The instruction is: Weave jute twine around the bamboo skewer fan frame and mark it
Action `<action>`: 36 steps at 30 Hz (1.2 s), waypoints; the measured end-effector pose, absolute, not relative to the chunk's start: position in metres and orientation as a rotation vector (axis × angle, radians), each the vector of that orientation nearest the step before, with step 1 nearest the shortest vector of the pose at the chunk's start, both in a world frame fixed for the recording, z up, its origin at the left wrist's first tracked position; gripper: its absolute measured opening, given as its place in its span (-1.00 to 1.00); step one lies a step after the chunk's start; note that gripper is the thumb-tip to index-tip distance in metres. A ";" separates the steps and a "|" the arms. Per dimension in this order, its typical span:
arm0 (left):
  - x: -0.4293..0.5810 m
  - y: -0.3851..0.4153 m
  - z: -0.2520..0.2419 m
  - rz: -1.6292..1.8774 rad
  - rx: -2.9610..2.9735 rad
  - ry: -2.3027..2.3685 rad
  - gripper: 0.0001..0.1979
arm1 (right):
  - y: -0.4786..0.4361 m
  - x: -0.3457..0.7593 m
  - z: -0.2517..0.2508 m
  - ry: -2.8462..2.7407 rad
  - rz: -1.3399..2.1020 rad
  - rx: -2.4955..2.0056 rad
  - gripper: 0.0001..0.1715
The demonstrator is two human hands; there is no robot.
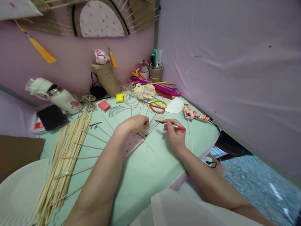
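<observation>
My right hand (175, 133) grips a slim red-and-white pen (174, 125) with a dark tip that points left. The pen tip is close to the end sticks of a fan-shaped piece. My left hand (138, 124) is closed, fingers curled down over that piece; whatever they pinch is hidden. Below the hand shows the dotted pink fabric (133, 144) at the centre of the fan. Thin wooden sticks (95, 136) spread out from it across the table, partly covered by my left forearm.
A bundle of wooden sticks (68, 150) and a paper plate (21, 191) lie left. Behind are a white bottle (63, 99), a twine cone (107, 77), scissors (157, 110) and pipe cleaners (164, 89). A floral glue gun (194, 114) lies right, near the table edge.
</observation>
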State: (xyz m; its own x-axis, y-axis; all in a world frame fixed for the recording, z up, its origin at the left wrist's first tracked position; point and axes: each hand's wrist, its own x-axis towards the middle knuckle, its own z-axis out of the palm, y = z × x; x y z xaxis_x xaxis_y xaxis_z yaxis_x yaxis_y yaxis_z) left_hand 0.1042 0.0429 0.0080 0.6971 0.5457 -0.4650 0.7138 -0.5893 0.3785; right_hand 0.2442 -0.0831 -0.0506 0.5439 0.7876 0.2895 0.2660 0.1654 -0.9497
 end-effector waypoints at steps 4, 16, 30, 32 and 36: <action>0.104 0.043 0.009 -0.408 2.282 0.954 -0.85 | -0.083 0.244 -0.051 -0.996 0.461 -1.399 -0.75; 0.106 0.043 0.006 -0.456 2.377 0.963 -0.88 | -0.089 0.245 -0.055 -0.900 0.448 -1.422 -0.75; 0.102 0.049 -0.001 -0.461 2.268 0.939 -0.80 | -0.090 0.246 -0.061 -0.861 0.502 -1.421 -0.76; 0.103 0.048 -0.001 -0.460 2.284 0.942 -0.81 | -0.090 0.247 -0.061 -0.871 0.501 -1.427 -0.75; 0.104 0.048 -0.001 -0.474 2.324 0.965 -0.83 | -0.089 0.247 -0.060 -0.890 0.487 -1.445 -0.75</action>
